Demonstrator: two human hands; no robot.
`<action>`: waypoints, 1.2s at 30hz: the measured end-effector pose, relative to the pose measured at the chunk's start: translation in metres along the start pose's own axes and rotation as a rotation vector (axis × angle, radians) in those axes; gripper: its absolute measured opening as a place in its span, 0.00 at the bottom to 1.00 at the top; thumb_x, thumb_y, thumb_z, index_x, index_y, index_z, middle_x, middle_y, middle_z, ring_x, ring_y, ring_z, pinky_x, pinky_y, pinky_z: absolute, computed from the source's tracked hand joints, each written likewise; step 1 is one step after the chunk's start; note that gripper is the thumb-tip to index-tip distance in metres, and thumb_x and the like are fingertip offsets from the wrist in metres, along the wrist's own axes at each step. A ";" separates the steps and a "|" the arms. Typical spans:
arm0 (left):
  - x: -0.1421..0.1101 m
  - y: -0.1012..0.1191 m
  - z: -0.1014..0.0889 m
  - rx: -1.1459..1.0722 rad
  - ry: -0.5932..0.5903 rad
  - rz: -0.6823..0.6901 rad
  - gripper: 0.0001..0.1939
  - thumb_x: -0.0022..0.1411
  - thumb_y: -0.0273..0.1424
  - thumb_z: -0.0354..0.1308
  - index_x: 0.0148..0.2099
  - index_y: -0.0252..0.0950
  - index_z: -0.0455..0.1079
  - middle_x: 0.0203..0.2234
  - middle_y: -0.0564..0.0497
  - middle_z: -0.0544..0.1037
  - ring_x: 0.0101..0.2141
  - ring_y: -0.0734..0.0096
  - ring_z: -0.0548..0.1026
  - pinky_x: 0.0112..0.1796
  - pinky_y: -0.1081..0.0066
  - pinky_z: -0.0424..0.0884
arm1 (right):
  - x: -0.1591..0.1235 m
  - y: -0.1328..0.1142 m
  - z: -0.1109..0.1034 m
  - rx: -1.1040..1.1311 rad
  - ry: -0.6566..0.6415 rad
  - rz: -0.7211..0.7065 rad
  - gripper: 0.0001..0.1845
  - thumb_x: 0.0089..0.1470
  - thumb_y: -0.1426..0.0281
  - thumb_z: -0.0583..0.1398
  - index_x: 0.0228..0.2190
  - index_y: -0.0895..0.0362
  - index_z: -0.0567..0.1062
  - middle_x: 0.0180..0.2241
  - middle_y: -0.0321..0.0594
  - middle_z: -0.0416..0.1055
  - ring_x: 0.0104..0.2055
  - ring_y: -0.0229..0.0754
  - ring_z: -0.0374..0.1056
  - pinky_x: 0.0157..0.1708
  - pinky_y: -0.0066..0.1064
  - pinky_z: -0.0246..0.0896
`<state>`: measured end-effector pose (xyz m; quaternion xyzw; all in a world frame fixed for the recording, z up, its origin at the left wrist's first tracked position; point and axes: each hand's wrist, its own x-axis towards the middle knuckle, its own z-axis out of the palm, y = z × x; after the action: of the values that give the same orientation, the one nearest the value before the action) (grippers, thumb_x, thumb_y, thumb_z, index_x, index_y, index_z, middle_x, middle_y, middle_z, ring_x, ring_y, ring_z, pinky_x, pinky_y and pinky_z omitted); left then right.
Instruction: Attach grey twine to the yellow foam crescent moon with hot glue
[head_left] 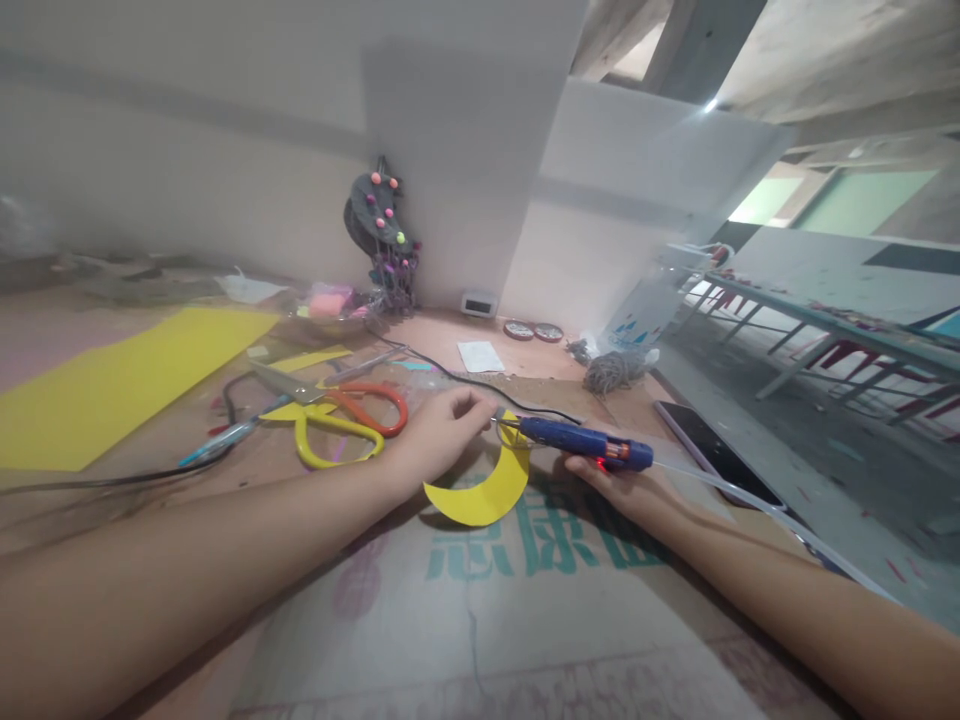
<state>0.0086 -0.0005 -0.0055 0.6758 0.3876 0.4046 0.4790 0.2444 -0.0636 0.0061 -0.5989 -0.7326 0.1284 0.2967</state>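
A yellow crescent cut-out (486, 492) lies on printed cardboard (480, 600) in the middle. My left hand (439, 432) rests at the crescent's upper left, fingers curled and pinched near the glue gun's tip. My right hand (611, 487) is closed round a blue hot glue gun (577, 443), held level with its nozzle pointing left over the crescent's upper tip. A red light glows on the gun's underside. A clear glue stick (705, 477) sticks out of its back.
Orange-handled scissors (367, 400) and yellow-handled scissors (330, 440) lie to the left, beside a yellow sheet (112, 385) and cables. A dark phone (712, 445) lies to the right. A grey decorated ornament (382, 225) stands by the wall. Tables stand at far right.
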 end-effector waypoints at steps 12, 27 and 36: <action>0.002 -0.003 -0.001 0.018 0.017 0.013 0.15 0.60 0.42 0.52 0.31 0.36 0.68 0.26 0.55 0.73 0.28 0.73 0.69 0.31 0.74 0.63 | 0.001 0.000 0.001 0.019 0.014 -0.043 0.16 0.51 0.52 0.58 0.28 0.51 0.73 0.27 0.39 0.74 0.28 0.45 0.69 0.30 0.34 0.67; 0.000 0.001 0.000 0.016 0.009 0.016 0.15 0.61 0.41 0.52 0.29 0.35 0.66 0.23 0.57 0.69 0.25 0.74 0.66 0.30 0.74 0.62 | 0.000 0.003 0.001 -0.003 -0.001 -0.019 0.14 0.52 0.54 0.58 0.27 0.51 0.72 0.26 0.38 0.74 0.29 0.44 0.70 0.30 0.32 0.67; 0.002 -0.004 0.000 0.017 0.014 0.024 0.15 0.61 0.41 0.53 0.31 0.35 0.68 0.24 0.56 0.71 0.27 0.73 0.67 0.30 0.74 0.61 | -0.001 0.000 -0.001 -0.043 0.041 -0.067 0.15 0.53 0.53 0.57 0.27 0.52 0.72 0.26 0.37 0.75 0.28 0.43 0.71 0.28 0.30 0.68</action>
<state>0.0084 0.0019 -0.0086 0.6816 0.3863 0.4114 0.4657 0.2447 -0.0648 0.0066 -0.5827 -0.7488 0.0905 0.3027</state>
